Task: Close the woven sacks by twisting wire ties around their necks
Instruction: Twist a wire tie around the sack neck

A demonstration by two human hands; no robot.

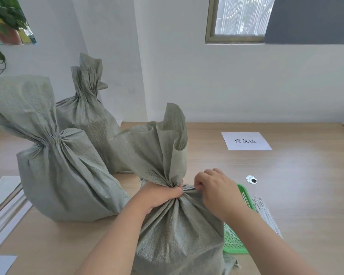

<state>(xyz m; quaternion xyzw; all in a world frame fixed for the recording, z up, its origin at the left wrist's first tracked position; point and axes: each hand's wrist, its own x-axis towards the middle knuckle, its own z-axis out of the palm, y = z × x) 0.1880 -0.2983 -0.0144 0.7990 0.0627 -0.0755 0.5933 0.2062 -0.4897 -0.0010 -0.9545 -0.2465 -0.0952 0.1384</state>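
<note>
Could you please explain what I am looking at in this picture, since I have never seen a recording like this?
No machine here: a camera worn on a person's head looks down at their bare hands. The left hand grips the gathered neck of the nearest sack; the right hand pinches a wire tie at that neck. Two more sacks with gathered necks stand on the table at the left. A green basket, spare ties and a paper label lie at the right.
</note>
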